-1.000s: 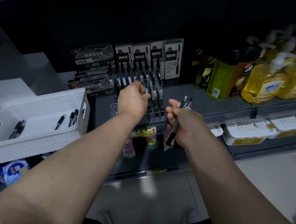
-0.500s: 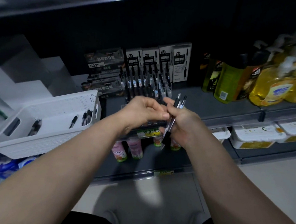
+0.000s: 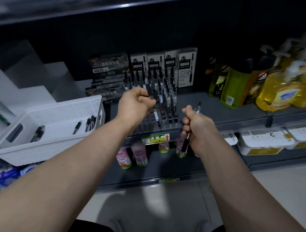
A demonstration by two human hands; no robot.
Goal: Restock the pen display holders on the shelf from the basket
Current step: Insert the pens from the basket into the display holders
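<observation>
Pens [image 3: 166, 98] stand in rows in the clear tiered pen display holder [image 3: 147, 127] on the dark shelf [image 3: 227, 114], and its front rows of holes are unfilled. The left hand [image 3: 134, 107] hovers over the holder's left side with fingers curled, thumb and fingertips pinching a dark pen [image 3: 151, 96]. That pen's lower end is lost among the standing pens, so I cannot tell whether it sits in a hole. The right hand [image 3: 196, 131], just right of the holder, is closed round a black pen [image 3: 184, 147] held nearly upright, clip end above the thumb and grip end below the palm; whether a second pen lies behind it is unclear. The white basket [image 3: 63, 107] sits left of the holder with a few loose pens [image 3: 77, 127] inside, its near right corner behind the left forearm. Boxes [image 3: 185, 68] behind the holder are half hidden by pens, and the yellow bottles [image 3: 281, 91] at right are blurred
</observation>
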